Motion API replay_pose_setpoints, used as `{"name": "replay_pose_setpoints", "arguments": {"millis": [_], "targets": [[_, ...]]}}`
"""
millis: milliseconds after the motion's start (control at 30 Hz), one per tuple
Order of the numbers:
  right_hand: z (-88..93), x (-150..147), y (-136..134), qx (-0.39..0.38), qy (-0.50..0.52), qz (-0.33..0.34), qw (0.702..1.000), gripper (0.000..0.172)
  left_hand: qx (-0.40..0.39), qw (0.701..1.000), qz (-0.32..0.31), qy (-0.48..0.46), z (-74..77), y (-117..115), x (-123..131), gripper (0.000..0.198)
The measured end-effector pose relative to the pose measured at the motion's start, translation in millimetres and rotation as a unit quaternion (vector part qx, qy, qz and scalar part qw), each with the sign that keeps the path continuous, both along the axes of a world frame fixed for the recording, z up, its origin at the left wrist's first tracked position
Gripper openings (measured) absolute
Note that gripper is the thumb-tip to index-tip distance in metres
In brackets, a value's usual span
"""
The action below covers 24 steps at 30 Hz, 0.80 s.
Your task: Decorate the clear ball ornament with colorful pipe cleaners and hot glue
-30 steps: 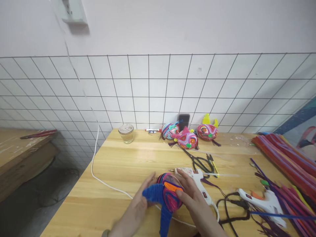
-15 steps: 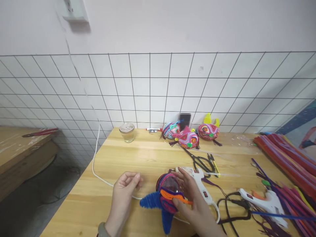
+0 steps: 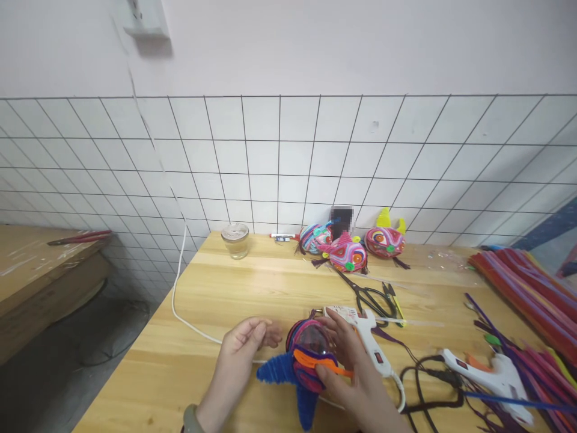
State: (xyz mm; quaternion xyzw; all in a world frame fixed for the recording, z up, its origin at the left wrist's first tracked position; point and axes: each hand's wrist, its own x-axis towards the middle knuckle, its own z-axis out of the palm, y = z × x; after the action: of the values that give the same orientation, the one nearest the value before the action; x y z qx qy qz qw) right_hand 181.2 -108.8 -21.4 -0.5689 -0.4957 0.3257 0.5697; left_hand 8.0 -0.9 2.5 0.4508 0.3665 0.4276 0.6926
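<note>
A fish-shaped craft wrapped in coloured pipe cleaners [image 3: 311,361] is held just above the table in front of me. It has a clear round dome, an orange strip along its side and two fuzzy blue tail fins [image 3: 277,368]. My right hand [image 3: 349,361] grips it from the right, thumb on the near side and fingers over the top. To its left, my left hand [image 3: 250,340] is apart from the craft. Thumb and forefinger there are pinched together with the other fingers curled and slightly blurred; anything between them is too small to make out.
A white glue gun [image 3: 372,343] lies right behind my right hand, another glue gun [image 3: 491,376] farther right among black cables. Scissors [image 3: 365,294], a yellow cutter [image 3: 395,304], finished fish [image 3: 349,255], a glass [image 3: 236,242] and pipe-cleaner bundles [image 3: 518,294] stand around.
My left hand has moved right, closer to the craft, its fingers shifting a little. My right hand keeps its hold. The whole view has shifted slightly.
</note>
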Motion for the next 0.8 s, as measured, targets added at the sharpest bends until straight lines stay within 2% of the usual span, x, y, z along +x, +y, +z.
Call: {"name": "replay_pose_setpoints", "arguments": {"millis": [167, 300, 400, 500, 533, 567, 633, 700, 800], "targets": [[-0.9, 0.4, -0.1, -0.001, 0.002, -0.008, 1.000, 0.062, -0.007, 0.999, -0.023, -0.027, 2.7, -2.3, 1.6, 0.027], [0.6, 0.2, 0.8, 0.002, 0.016, 0.006, 1.000, 0.062, 0.026, 1.000, -0.012, -0.007, 2.1, -1.8, -0.1, 0.034], [-0.5, -0.7, 1.4, 0.010, 0.026, 0.008, 1.000, 0.061, 0.037, 0.999, 0.003, 0.007, -1.8, 2.0, -1.1, 0.035], [-2.7, -1.5, 1.5, 0.016, 0.030, 0.007, 0.999, 0.062, 0.043, 0.999, 0.013, 0.003, -8.8, 4.8, -0.7, 0.025], [-3.2, -1.7, 1.5, 0.015, 0.028, 0.007, 0.999, 0.063, 0.040, 0.999, 0.004, -0.010, -11.3, 4.5, -0.7, 0.029], [-3.4, -1.8, 1.3, 0.010, 0.024, 0.008, 1.000, 0.064, 0.034, 0.999, -0.017, -0.028, -13.6, 3.5, -1.0, 0.044], [-2.9, -2.0, 1.0, -0.003, 0.014, 0.012, 1.000, 0.066, 0.010, 0.992, -0.106, -0.072, -15.9, -0.8, -2.7, 0.075], [-1.6, -2.4, 0.6, -0.018, 0.005, 0.025, 1.000, 0.066, -0.008, 0.974, -0.213, -0.079, -13.9, -6.8, -5.2, 0.085], [0.1, -3.5, -0.5, -0.030, -0.002, 0.055, 0.998, 0.067, -0.017, 0.957, -0.285, -0.040, -5.2, -14.1, -7.7, 0.083]]}}
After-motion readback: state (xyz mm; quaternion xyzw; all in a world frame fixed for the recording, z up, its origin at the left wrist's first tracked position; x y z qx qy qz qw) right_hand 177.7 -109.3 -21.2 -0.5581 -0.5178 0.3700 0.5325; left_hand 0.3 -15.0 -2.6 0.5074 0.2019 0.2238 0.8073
